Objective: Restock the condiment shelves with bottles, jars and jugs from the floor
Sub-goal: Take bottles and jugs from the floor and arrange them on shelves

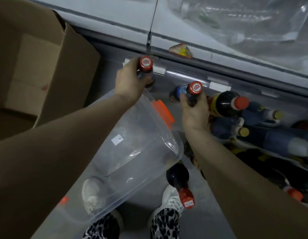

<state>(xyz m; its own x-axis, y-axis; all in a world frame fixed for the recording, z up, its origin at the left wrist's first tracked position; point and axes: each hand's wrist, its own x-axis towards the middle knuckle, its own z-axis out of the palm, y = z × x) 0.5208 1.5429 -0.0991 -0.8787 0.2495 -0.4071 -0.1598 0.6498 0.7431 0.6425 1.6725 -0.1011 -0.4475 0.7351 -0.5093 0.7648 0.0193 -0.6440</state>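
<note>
My left hand (129, 81) grips the neck of a dark sauce bottle with a red cap (146, 63), held up near the grey shelf edge (184, 47). My right hand (194, 111) grips a second dark bottle with a red cap (194, 87) just to the right and lower. Several more dark bottles lie on the floor at the right, among them one with a red cap (225, 104) and gold-capped ones (277, 115). Another red-capped bottle (181, 183) stands on the floor between my feet.
An open cardboard box (46, 66) fills the left side. A clear plastic tub with an orange latch (132, 144) sits below my left arm. A torn price tag (180, 50) sticks to the shelf edge. Clear plastic wrap (253, 23) covers goods at top right.
</note>
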